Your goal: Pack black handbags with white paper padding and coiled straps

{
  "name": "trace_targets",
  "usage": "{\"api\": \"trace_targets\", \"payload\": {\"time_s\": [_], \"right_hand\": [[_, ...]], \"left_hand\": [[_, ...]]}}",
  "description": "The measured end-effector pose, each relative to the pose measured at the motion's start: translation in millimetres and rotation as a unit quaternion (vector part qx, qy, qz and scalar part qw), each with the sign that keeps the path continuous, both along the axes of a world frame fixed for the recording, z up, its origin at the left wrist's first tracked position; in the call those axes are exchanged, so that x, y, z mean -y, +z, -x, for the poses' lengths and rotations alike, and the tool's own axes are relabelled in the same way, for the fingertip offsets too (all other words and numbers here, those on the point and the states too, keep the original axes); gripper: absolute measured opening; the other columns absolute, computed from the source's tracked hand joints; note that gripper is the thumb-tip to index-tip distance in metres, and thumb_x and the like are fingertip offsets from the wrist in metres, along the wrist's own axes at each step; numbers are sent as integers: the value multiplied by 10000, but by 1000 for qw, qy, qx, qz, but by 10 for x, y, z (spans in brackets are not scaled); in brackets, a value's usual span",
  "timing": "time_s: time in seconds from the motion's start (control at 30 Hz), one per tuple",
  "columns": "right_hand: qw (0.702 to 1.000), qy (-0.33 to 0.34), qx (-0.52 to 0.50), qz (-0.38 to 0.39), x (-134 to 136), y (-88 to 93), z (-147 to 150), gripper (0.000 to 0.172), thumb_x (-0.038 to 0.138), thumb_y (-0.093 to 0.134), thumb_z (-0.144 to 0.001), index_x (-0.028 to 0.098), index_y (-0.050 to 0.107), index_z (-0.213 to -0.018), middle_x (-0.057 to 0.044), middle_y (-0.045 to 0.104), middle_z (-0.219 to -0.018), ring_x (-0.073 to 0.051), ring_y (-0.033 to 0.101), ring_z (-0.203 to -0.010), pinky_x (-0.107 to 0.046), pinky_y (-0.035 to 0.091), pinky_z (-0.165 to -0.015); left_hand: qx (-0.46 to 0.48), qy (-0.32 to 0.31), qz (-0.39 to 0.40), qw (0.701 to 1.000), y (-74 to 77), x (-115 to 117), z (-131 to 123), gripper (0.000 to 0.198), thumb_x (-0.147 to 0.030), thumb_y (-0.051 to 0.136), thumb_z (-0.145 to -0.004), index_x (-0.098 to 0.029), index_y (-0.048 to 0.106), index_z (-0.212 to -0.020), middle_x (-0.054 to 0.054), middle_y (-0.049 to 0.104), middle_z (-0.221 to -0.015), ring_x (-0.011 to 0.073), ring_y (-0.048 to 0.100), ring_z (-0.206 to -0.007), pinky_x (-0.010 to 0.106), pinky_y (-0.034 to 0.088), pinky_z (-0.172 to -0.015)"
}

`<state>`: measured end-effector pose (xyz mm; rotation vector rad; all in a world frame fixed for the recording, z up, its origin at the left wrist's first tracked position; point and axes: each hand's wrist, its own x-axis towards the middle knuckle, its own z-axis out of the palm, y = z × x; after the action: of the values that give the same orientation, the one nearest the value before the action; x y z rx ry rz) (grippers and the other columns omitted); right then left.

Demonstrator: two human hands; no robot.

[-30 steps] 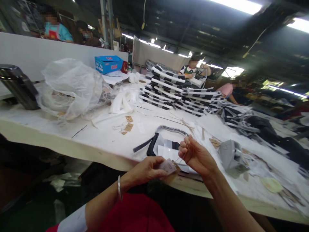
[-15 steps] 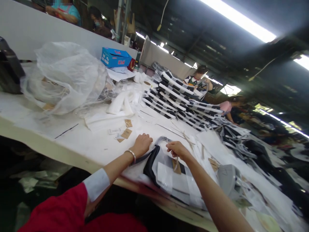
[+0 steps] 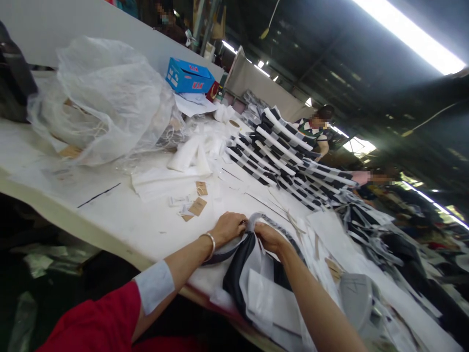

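Note:
My left hand (image 3: 227, 228) and my right hand (image 3: 268, 236) meet at the top of a black-and-white striped garment (image 3: 252, 274) lying on the white table (image 3: 139, 225). Both hands are closed, pinching the garment's collar edge (image 3: 252, 222) between them. A silver bangle sits on my left wrist. White paper tags lie on the garment below my right forearm. Several small brown hang tags (image 3: 198, 205) lie on the table just beyond my left hand.
A big crumpled clear plastic bag (image 3: 106, 98) sits far left, a blue box (image 3: 188, 76) behind it. Stacks of folded striped garments (image 3: 278, 146) fill the middle. A grey tool (image 3: 357, 298) lies at right. Other people work across the table.
My right hand moved left and up to the collar. My left hand, which held a tag a second ago, now grips the collar beside it. The view tilted and shifted.

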<state>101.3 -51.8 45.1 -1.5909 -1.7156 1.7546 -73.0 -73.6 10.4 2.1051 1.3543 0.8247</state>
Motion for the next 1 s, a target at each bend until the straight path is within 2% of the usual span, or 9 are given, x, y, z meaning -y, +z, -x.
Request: {"api": "trace_targets", "payload": {"time_s": [0.1, 0.27, 0.4, 0.57, 0.67, 0.77, 0.87, 0.93, 1.0], "right_hand": [[1000, -9, -21, 20, 44, 46, -10, 180, 379, 642, -700, 200, 629, -710, 10, 630, -617, -155, 586, -608, -282, 487, -643], [999, -22, 15, 19, 72, 161, -100, 109, 232, 652, -649, 195, 646, -751, 40, 607, -581, -115, 513, -523, -224, 408, -529], [982, 9, 179, -59, 34, 274, -198, 263, 123, 635, -573, 189, 681, -824, 78, 548, -501, -87, 419, -439, -201, 288, -452], [944, 95, 252, -189, 77, 381, -200, 204, 117, 633, -579, 195, 710, -752, 35, 651, -675, -125, 547, -627, -218, 384, -579], [936, 87, 264, -218, 166, 414, -156, 213, 128, 664, -575, 197, 719, -769, 22, 660, -706, -149, 572, -672, -237, 410, -608], [960, -15, 202, -196, 271, 421, -105, 353, 136, 696, -563, 197, 710, -910, -5, 687, -863, -140, 581, -638, -245, 440, -560], [976, -103, 74, -179, 371, 434, -50, 407, 230, 770, -585, 206, 676, -981, -34, 676, -1019, -123, 586, -605, -251, 459, -512], [977, -132, -17, -166, 420, 457, -15, 368, 305, 806, -616, 195, 670, -939, -29, 685, -941, -126, 602, -622, -260, 488, -548], [974, -151, -98, -139, 449, 489, 16, 334, 359, 824, -643, 179, 666, -877, -25, 690, -844, -147, 644, -698, -289, 533, -669]], "left_hand": [[-1, 13, 13, 1000, 21, -1, -5, 193, -296, 564, -883, -218, 720, -964, 69, 728, -933, 232, 652, -877, 325, 455, -792], [18, 32, 18, 999, 29, 46, 15, 189, -266, 537, -879, -173, 695, -833, 121, 698, -859, 279, 630, -895, 401, 421, -867], [73, 44, 36, 996, 40, 46, 45, 162, -239, 510, -854, -183, 661, -839, 90, 664, -911, 237, 604, -892, 350, 421, -826], [180, 9, 100, 979, 63, -9, 60, 170, -263, 481, -791, -173, 608, -723, 23, 610, -740, 175, 558, -725, 283, 418, -681], [252, -24, 145, 956, 78, -17, 82, 188, -313, 489, -756, -170, 593, -695, -4, 595, -690, 151, 540, -679, 259, 405, -638], [317, -38, 183, 930, 89, -3, 100, 197, -343, 505, -734, -166, 575, -681, -14, 586, -676, 136, 529, -654, 252, 401, -629], [372, -36, 211, 904, 89, 7, 96, 212, -375, 537, -728, -167, 557, -690, -26, 561, -649, 122, 511, -622, 244, 388, -608], [401, -34, 225, 887, 80, 5, 86, 225, -389, 559, -725, -167, 551, -698, -33, 548, -627, 112, 502, -598, 238, 380, -597], [424, -35, 238, 873, 65, -2, 78, 234, -396, 586, -712, -163, 556, -712, -36, 544, -611, 106, 501, -581, 236, 382, -595]]}}
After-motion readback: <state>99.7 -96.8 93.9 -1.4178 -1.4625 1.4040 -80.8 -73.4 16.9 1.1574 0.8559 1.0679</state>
